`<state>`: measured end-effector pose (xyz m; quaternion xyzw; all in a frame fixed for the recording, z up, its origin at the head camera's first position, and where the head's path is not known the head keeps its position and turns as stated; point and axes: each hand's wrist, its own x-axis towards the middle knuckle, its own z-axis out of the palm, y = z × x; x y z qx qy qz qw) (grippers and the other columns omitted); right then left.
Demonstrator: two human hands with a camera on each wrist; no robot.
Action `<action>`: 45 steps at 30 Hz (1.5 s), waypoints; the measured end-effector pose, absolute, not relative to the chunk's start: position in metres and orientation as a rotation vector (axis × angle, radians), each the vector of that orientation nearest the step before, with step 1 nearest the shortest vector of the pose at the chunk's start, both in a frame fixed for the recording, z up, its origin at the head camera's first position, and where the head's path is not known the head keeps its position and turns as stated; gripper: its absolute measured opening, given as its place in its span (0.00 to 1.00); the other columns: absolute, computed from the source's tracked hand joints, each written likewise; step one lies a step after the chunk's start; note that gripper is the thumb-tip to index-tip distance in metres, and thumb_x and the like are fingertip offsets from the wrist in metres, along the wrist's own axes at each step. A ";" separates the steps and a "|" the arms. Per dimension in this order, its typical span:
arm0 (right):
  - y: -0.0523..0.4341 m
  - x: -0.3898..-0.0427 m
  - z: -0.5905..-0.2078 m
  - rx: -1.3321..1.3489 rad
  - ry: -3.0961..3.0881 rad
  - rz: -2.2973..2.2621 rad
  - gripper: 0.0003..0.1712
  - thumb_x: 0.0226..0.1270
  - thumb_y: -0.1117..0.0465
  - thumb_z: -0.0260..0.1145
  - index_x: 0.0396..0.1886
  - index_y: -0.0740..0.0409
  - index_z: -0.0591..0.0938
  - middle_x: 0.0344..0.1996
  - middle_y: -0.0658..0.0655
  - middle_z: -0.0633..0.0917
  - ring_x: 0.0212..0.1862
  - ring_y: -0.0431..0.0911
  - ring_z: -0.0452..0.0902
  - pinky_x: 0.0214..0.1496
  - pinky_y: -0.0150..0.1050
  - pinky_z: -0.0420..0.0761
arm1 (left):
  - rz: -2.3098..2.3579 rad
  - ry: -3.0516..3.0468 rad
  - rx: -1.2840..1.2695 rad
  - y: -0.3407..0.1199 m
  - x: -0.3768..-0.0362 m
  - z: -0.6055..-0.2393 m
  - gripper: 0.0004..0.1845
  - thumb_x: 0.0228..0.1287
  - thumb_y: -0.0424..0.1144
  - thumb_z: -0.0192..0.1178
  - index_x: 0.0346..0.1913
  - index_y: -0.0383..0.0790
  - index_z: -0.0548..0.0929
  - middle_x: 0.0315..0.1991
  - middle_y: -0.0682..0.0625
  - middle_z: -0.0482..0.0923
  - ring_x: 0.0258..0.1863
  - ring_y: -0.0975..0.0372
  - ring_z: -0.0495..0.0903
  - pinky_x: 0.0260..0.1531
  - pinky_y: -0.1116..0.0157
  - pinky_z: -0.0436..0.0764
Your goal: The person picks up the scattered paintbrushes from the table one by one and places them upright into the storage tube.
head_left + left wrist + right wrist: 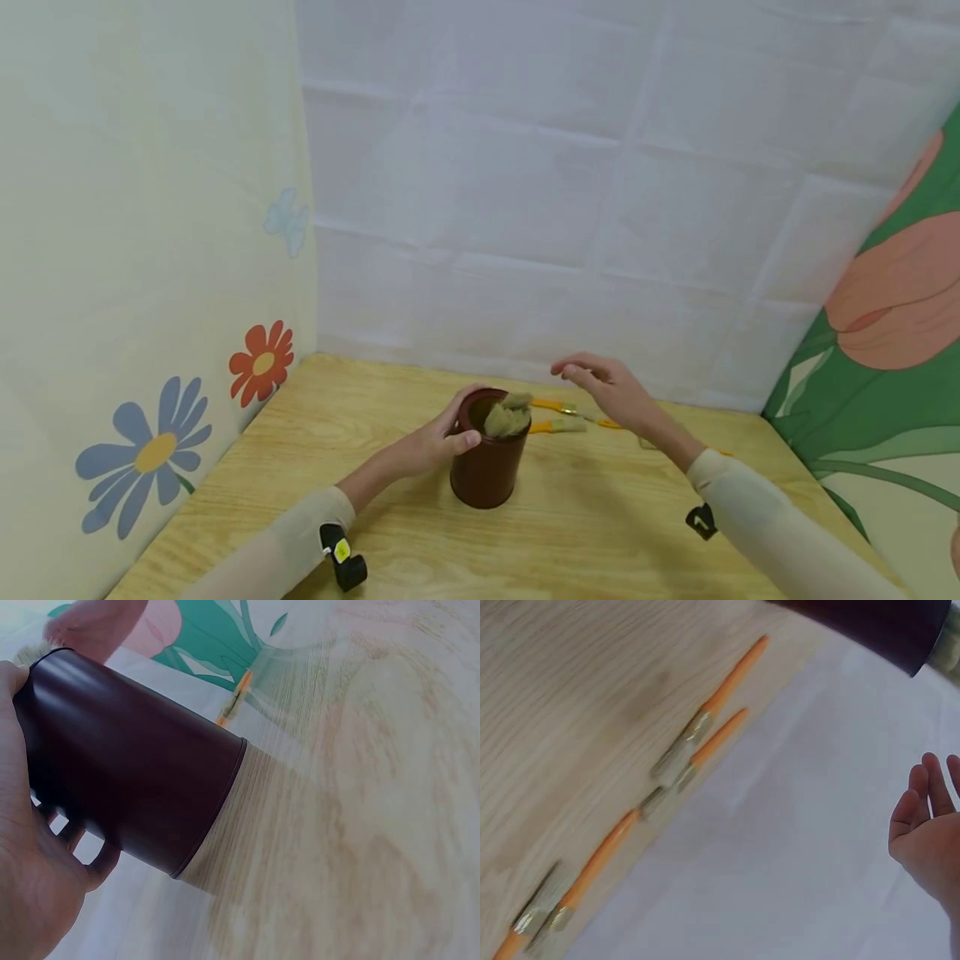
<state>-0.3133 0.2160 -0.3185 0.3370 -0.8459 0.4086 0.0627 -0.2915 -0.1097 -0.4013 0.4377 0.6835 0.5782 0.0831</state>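
Note:
A dark brown cylindrical cup (486, 467) stands upright on the wooden table (585, 517). Brush heads with tan bristles (507, 416) stick out of its top. My left hand (435, 442) grips the cup's upper wall, fingers curled round it (45, 847). My right hand (609, 387) hovers above the table behind and to the right of the cup, fingers straight and relaxed, holding nothing (926, 825). Under it lie several orange-handled paintbrushes (558, 425), seen close in the right wrist view (705, 724).
Cloth backdrops wall the table on three sides: a flower print on the left (150, 450), plain white at the back (600, 208), a green and pink print on the right (892, 300). Bare wood lies in front of the cup.

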 end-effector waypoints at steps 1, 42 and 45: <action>0.222 -0.315 -0.320 0.991 -2.566 1.222 0.17 0.84 0.49 0.54 0.58 0.45 0.84 0.55 0.48 0.84 0.57 0.50 0.78 0.59 0.58 0.74 | 1.720 2.043 1.302 -0.110 -0.290 -0.400 0.42 0.78 0.55 0.54 0.80 0.39 0.46 0.73 0.45 0.57 0.69 0.54 0.64 0.63 0.60 0.69; 0.420 -0.328 -0.434 0.580 -2.844 0.798 0.23 0.70 0.66 0.69 0.61 0.73 0.79 0.55 0.72 0.79 0.55 0.65 0.76 0.54 0.63 0.75 | 1.759 2.013 1.307 -0.106 -0.311 -0.429 0.37 0.81 0.51 0.50 0.82 0.51 0.45 0.76 0.49 0.53 0.73 0.55 0.59 0.66 0.58 0.66; 0.414 -0.329 -0.435 0.615 -2.817 0.758 0.23 0.68 0.65 0.71 0.58 0.74 0.80 0.50 0.68 0.81 0.51 0.62 0.78 0.53 0.62 0.76 | 1.764 2.003 1.300 -0.106 -0.311 -0.429 0.37 0.81 0.50 0.50 0.82 0.50 0.44 0.76 0.49 0.53 0.74 0.55 0.58 0.67 0.58 0.65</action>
